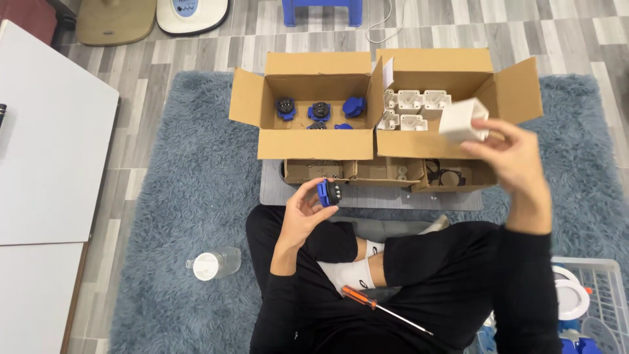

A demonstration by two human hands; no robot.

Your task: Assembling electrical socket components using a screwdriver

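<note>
My left hand (303, 211) holds a small blue and black socket part (329, 193) above my lap. My right hand (514, 157) grips a white square plastic housing (462, 120) in the air, just in front of the right cardboard box (452, 144). That box holds several more white housings (414, 108). The left cardboard box (314, 144) contains several blue and black socket parts (319, 111). An orange-handled screwdriver (383, 308) lies on my legs.
Small cardboard trays (386, 172) with black parts sit on a grey mat (272, 190) in front of the boxes. A clear plastic bottle (215, 263) lies on the blue shaggy rug. A white table (46, 137) stands left; a white wire basket (606, 295) is at right.
</note>
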